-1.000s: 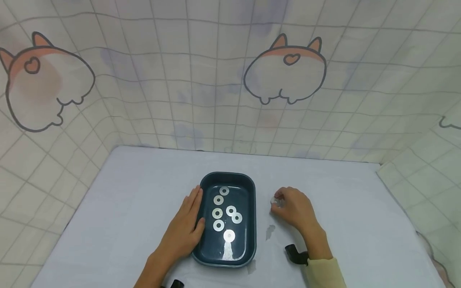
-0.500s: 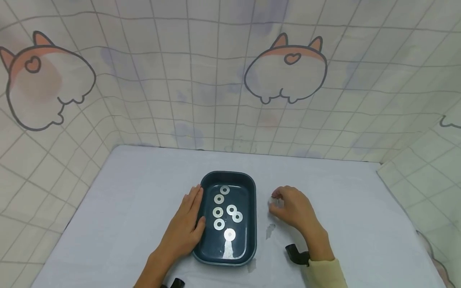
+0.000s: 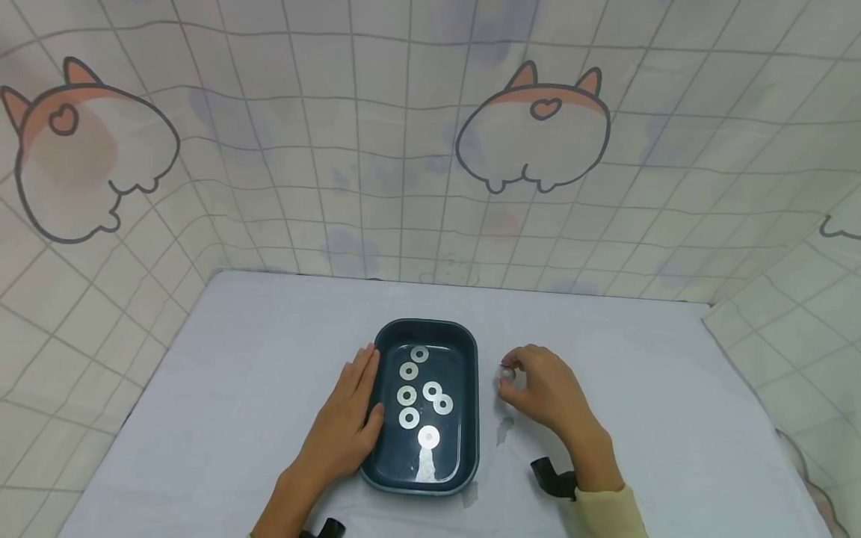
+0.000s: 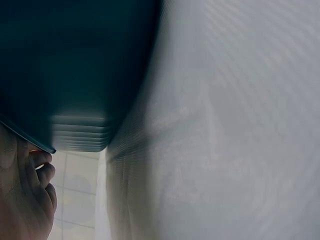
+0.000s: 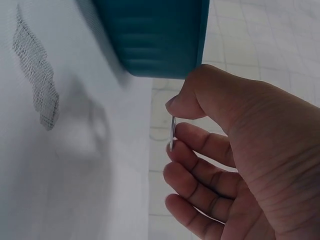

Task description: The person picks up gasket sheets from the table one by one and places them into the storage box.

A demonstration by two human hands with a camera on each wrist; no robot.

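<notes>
A dark blue rectangular tray (image 3: 459, 448) lies on the white-covered table, with several flat metal washers (image 3: 400, 396) spread on its floor. Two of them touch or overlap right of the middle. My left hand (image 3: 350, 422) rests along the tray's left side, fingers straight, thumb at the rim. In the left wrist view its fingers (image 4: 45, 175) show just past the tray's edge. To the right of the tray my right hand (image 3: 548, 385) pinches a washer (image 5: 172, 135) between thumb and fingertips. From the right wrist, that washer appears edge-on, over the table beside the tray wall (image 5: 150, 40).
Grey patches (image 3: 505, 430) mark the cloth right of the tray. A black wrist-mounted piece (image 3: 554, 478) sits by the right wrist, another (image 3: 331, 529) by the left. Tile-patterned curtains (image 3: 430, 149) with cartoon animals close off the back and sides of the table (image 3: 673, 418).
My right hand has shifted slightly left toward the tray, and the washer in its fingers shows more. My left hand and the washers in the tray stay where they were.
</notes>
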